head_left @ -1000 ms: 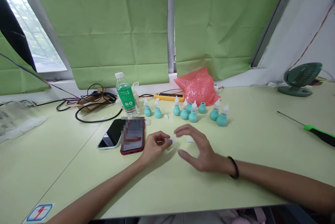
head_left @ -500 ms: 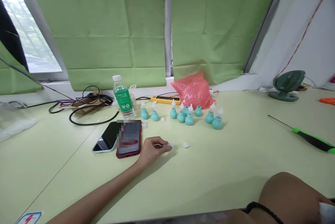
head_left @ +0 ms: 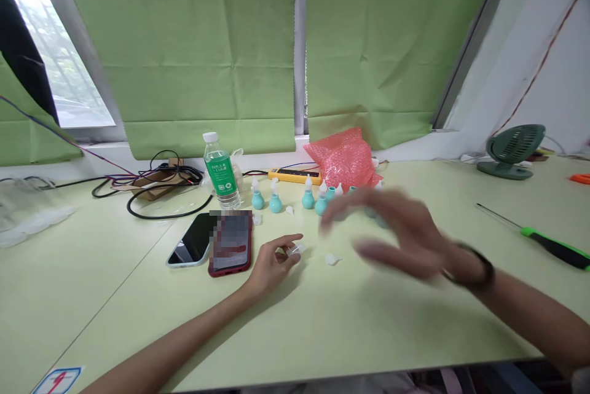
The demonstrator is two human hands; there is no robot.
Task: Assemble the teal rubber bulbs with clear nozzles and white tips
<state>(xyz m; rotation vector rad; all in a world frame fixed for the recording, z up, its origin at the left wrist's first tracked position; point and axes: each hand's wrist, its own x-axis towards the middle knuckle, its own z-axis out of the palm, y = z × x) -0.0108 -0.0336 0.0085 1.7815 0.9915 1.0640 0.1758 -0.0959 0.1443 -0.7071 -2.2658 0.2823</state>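
As the loose white nozzle (head_left: 330, 259) lies sideways, its tip points right.

Lit softly and evenly, brightest at the window (head_left: 69, 74) in the upper left, bleached nearly white there. Shadowed faintly on the table (head_left: 415, 335) beneath the left hand (head_left: 271, 266), just below centre. Smeared by motion at the right hand (head_left: 410, 234), right of centre; pixelated over part of the red-cased phone (head_left: 238, 235); stretched toward the edges.
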